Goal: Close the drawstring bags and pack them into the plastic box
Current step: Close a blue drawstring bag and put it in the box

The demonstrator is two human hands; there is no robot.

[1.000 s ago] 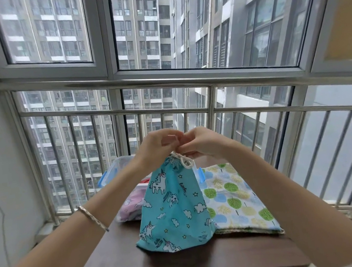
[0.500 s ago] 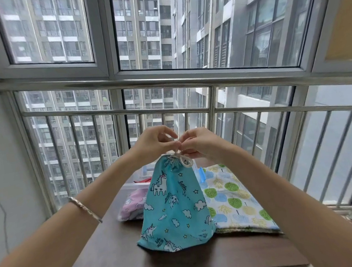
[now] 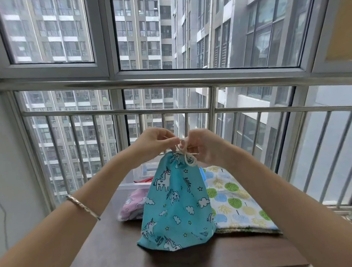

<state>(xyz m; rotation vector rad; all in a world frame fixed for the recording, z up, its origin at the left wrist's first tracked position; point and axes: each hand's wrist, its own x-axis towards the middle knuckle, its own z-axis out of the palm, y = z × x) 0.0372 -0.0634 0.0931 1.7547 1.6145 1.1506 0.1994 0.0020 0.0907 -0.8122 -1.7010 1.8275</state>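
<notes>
Head view: the left hand [image 3: 153, 142] and right hand [image 3: 206, 149] had drawn slightly apart since half a second before, when their fingertips met, yet both stayed at the gathered neck of the teal unicorn bag [image 3: 175, 205]. Both sets of fingers were curled, each pinching the white cord [image 3: 191, 160], and a loop of it hung just under the right hand. The fingertips and the knot were too small to read clearly. The bag stood upright below the hands, its base on the table [image 3: 110, 254], as before. Behind it, under the left hand, the plastic box [image 3: 140, 174] was mostly hidden, with something red inside. A pink bag [image 3: 133, 204] lay below the left wrist, partly covered by the teal one. A tree-print bag [image 3: 233, 199] lay flat under the right forearm. A bracelet [image 3: 83, 207] circled the left forearm.
</notes>
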